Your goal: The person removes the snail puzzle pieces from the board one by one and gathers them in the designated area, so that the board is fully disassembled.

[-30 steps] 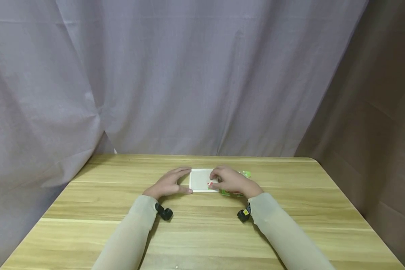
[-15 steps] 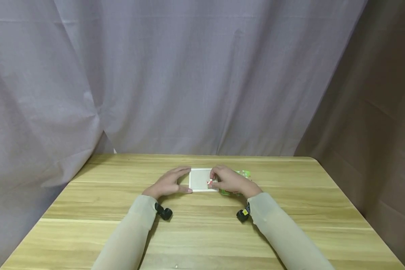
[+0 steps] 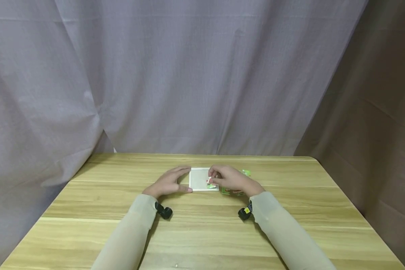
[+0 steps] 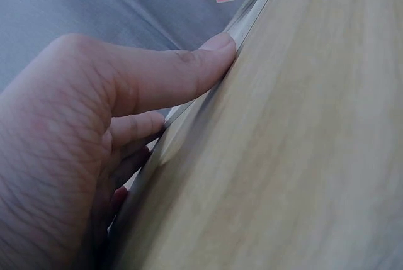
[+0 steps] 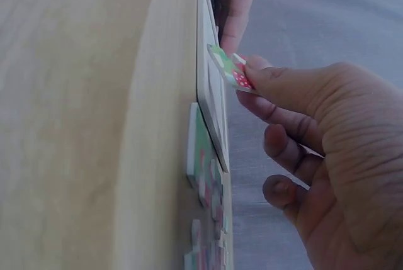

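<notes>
A shallow white-rimmed puzzle tray (image 3: 198, 179) with a pale grey inside lies flat near the table's far side. At its left end is my left hand (image 3: 170, 182), fingers fairly straight at the far corner and thumb on the near corner; the left wrist view has the thumb (image 4: 211, 56) resting on the rim. My right hand (image 3: 234, 179) pinches a jigsaw piece (image 5: 228, 72), green, white and red with white dots, between thumb and index finger. The piece is tilted over the tray's right part. Its other fingers curl loosely and hold nothing.
Several loose jigsaw pieces (image 5: 200, 150), green and red, lie just right of the tray, partly hidden under my right hand in the head view. The wooden table (image 3: 195, 232) reaches back to a grey curtain (image 3: 175, 75). Each wrist bears a black camera (image 3: 164, 212).
The piece in my right hand has turned and tipped, so more of its green face shows. The right wrist has shifted slightly. My left hand and the tray stay essentially in place.
</notes>
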Action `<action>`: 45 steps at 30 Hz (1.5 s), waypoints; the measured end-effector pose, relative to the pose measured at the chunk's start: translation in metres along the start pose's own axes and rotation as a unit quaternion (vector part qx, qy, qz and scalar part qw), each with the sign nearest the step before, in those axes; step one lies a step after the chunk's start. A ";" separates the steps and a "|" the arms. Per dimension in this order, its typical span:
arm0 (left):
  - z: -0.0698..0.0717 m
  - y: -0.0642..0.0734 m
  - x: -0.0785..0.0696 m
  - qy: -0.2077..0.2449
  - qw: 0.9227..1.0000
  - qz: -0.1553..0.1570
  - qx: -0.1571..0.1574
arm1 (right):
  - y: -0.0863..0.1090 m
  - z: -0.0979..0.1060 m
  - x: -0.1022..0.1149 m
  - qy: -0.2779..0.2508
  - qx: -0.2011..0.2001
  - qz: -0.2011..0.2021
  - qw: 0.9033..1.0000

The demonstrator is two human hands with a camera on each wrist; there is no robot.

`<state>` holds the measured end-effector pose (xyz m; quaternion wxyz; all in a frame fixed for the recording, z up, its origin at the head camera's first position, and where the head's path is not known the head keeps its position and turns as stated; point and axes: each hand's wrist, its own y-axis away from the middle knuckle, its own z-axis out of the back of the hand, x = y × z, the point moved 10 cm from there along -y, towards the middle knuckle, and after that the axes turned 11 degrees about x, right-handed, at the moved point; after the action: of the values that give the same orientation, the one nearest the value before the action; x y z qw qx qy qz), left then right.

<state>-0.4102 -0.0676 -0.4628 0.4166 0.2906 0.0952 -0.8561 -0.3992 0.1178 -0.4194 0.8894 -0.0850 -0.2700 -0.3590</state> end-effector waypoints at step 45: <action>0.001 0.002 -0.001 -0.007 1.000 -0.002 0.010 | 0.122 0.037 -0.083 -0.006 -0.045 -0.044 0.998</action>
<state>-0.4086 -0.0679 -0.4614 0.4125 0.2884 0.0840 -0.8600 -0.3805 0.2684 -0.4280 0.8661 -0.1151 -0.2628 -0.4094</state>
